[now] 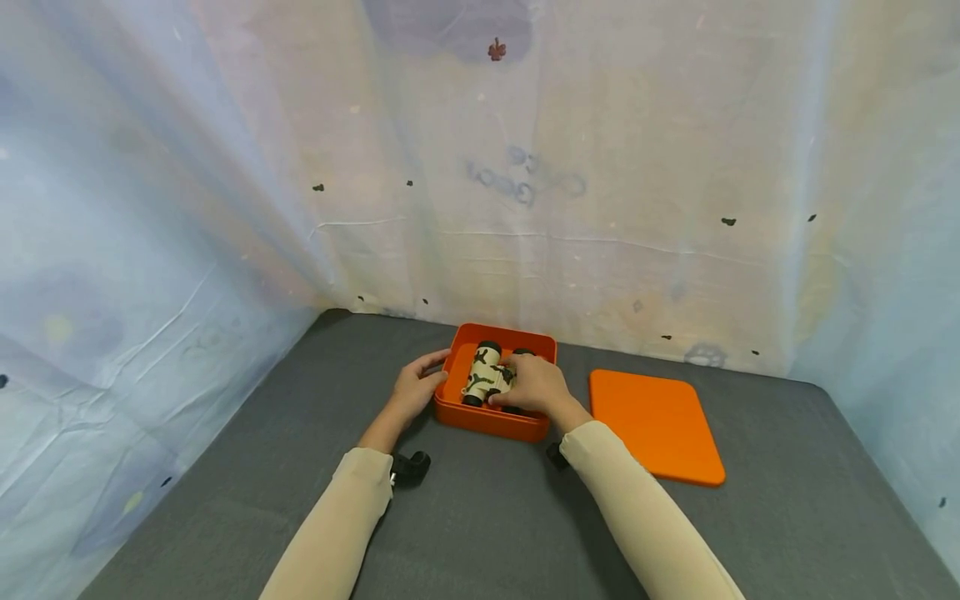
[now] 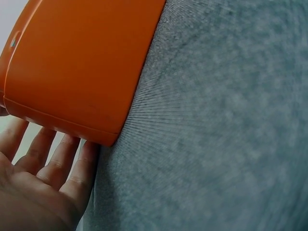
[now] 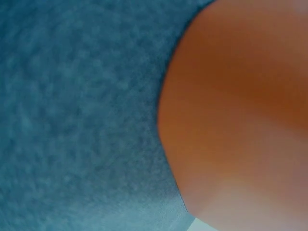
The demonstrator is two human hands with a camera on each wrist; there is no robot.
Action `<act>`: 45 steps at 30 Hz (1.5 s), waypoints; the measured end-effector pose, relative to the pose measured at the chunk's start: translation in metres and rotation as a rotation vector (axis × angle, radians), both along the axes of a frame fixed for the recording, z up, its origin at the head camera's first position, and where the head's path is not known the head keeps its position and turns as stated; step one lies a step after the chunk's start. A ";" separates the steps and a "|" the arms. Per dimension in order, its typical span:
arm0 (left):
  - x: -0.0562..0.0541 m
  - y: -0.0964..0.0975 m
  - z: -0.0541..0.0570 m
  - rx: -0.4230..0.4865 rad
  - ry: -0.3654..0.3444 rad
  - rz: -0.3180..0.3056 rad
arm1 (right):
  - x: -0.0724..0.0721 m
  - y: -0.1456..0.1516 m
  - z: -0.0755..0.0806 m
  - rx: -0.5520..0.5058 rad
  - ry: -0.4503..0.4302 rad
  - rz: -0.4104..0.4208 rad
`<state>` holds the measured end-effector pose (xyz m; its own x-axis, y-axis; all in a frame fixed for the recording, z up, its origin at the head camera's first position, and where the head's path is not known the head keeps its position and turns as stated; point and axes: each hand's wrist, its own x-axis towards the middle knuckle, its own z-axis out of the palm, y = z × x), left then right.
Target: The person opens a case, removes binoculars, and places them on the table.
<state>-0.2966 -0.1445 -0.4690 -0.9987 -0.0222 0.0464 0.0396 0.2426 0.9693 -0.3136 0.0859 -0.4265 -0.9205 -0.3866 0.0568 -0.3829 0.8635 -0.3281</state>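
A pair of camouflage-patterned binoculars [image 1: 483, 372] with black ends lies in an open orange box [image 1: 491, 422]. My right hand [image 1: 536, 383] reaches over the box's right side and grips the right part of the binoculars, hiding much of that barrel. At the box's left side is my left hand [image 1: 412, 390], its fingertips against the outer wall. In the left wrist view the fingers [image 2: 62, 156] stretch along the box's side [image 2: 82, 67], just above the cloth. Only a blurred orange surface [image 3: 231, 96] and the cloth show in the right wrist view.
A flat orange lid [image 1: 656, 425] lies on the grey cloth-covered table [image 1: 480, 525], to the right of the box. Behind the table hangs a pale patterned curtain [image 1: 600, 167], close to the box's back edge. Another curtain side [image 1: 135, 333] stands at the left.
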 end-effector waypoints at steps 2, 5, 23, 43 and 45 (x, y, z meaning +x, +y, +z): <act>0.000 0.000 0.000 0.002 0.001 0.001 | -0.001 0.000 0.000 0.003 -0.002 -0.004; -0.001 0.001 -0.001 0.007 0.002 0.003 | -0.001 0.001 0.000 -0.003 -0.003 -0.013; 0.000 0.001 -0.003 0.000 0.010 0.021 | -0.001 -0.002 0.000 -0.025 -0.024 -0.017; -0.001 0.004 -0.004 -0.045 0.011 0.036 | 0.000 0.000 0.003 -0.085 -0.041 -0.007; -0.001 0.004 -0.004 -0.048 0.008 0.039 | 0.000 0.000 0.004 -0.089 -0.045 -0.005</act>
